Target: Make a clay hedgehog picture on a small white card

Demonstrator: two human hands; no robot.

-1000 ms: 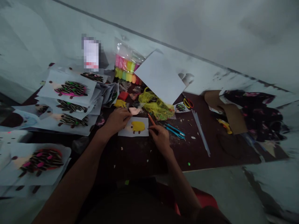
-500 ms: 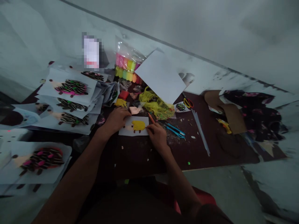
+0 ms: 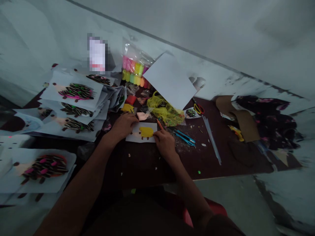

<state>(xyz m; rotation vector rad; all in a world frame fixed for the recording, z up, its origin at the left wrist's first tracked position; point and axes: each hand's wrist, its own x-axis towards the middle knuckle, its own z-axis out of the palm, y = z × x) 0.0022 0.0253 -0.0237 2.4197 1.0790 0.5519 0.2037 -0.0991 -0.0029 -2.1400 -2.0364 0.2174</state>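
Observation:
A small white paper card (image 3: 137, 138) lies on the table. It bears a flat yellow modelling-clay shape (image 3: 146, 131) with little dark feet below and a pale pointed part at the left, like a hedgehog. My left hand (image 3: 124, 127) rests over the card's upper left corner, fingers stretched out and holding nothing. At the right end of the yellow clay, my right hand (image 3: 166, 141) has its fingertips pressed together; whatever is between them is hidden. An orange pencil-like stick (image 3: 159, 124) shows just behind the right fingers; I cannot tell whether they touch it.
Finished hedgehog cards (image 3: 73, 91) are piled at the left. Behind the card are a yellow plastic bag (image 3: 163, 109), a bag of coloured clay (image 3: 134, 70) and a white sheet (image 3: 169, 82). Blue scissors-like tool (image 3: 184, 137), red-yellow scissors (image 3: 198, 108) and clear sticks (image 3: 211, 139) lie rightward.
My right fingertips have shifted slightly left onto the yellow clay's right end, covering a small dark bit seen there before. The left hand stays in place.

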